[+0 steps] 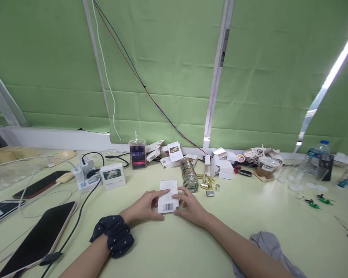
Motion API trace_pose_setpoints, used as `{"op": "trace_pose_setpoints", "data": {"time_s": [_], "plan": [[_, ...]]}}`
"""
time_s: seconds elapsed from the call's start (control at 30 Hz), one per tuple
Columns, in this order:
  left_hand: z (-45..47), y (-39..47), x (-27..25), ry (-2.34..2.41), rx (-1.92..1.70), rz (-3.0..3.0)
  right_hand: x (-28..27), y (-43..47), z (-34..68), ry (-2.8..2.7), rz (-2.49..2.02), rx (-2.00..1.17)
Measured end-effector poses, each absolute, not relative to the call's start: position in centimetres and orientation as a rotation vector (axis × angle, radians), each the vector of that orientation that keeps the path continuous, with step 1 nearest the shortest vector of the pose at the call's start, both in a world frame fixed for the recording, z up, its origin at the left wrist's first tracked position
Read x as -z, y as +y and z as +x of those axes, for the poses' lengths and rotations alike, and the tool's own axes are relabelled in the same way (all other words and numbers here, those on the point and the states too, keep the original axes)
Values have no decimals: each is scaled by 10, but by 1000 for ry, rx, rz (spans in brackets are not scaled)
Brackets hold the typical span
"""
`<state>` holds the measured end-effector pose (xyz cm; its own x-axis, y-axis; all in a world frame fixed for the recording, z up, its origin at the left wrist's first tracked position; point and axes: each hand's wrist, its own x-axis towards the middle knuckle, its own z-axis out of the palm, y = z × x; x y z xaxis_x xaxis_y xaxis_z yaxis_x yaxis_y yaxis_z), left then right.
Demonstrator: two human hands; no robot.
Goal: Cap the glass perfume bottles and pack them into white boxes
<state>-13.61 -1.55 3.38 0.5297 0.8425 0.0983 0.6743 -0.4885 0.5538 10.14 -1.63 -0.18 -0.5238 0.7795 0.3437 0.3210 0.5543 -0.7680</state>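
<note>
A small white cardboard box (pixel 167 197) with fine print and a barcode on its upper face is in front of me at the table's middle. My left hand (pixel 145 205) grips its left side, index finger on top and thumb near the lower corner. From the other side my right hand (pixel 191 207) holds it, fingertips on the top and right edge. Just beyond the box lies a clear jar (pixel 189 175) on its side, with metallic-looking contents. Gold-coloured pieces (pixel 208 180) and a silver cylinder (pixel 210 194) lie right of the jar.
White boxes (pixel 175 151) are piled along the wall. A white box with a flower picture (pixel 113 176) stands left, by a power strip (pixel 88 183), cables and a dark tablet (pixel 42 235). Rightward are red-handled pliers (pixel 243 171), a lidded cup (pixel 267 166) and green-and-black small parts (pixel 312 204).
</note>
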Motion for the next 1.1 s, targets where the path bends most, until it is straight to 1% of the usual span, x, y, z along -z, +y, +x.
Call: {"op": "trace_pose_setpoints", "data": {"time_s": [0.3, 0.47, 0.83, 1.1], "plan": [[-133, -15, -28, 1188, -641, 2263, 6, -14, 102, -2054, -883, -856], [-129, -17, -35, 1128, -736, 2158, 8, -9, 103, -2022, -852, -875], [-126, -19, -36, 1217, -928, 2045, 2, -10, 102, -1845, -714, -955], [-123, -17, -31, 1196, -968, 1957, 4, -10, 99, -1726, -676, -1012]]}}
